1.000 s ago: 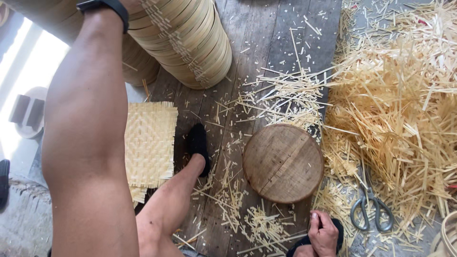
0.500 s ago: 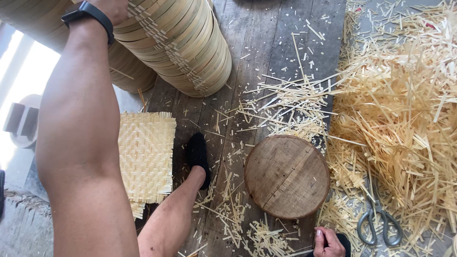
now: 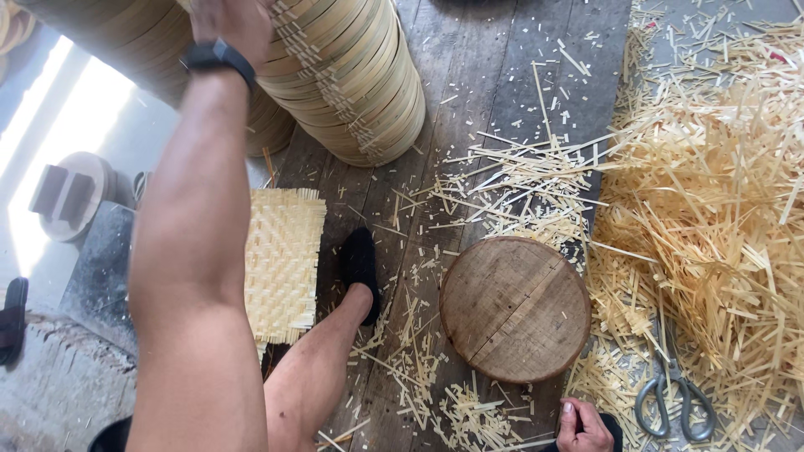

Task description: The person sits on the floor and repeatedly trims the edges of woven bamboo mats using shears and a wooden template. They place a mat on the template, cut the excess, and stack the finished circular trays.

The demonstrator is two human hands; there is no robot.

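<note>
My left arm stretches forward and my left hand, with a black watch at the wrist, rests on a tall stack of round bamboo rings at the top of the view. Whether its fingers grip a ring is hidden by the frame's edge. My right hand is low at the bottom edge, fingers curled, near a round wooden block on the plank floor. My leg and a black shoe lie between a woven bamboo mat and the block.
A big heap of bamboo strips fills the right side, with scissors at its lower edge. Loose offcuts litter the planks. A second ring stack stands at the top left, and a round stool sits lower left.
The view has tilted upward and my left hand has come into sight on the ring stack. My right hand has slid lower in the view.
</note>
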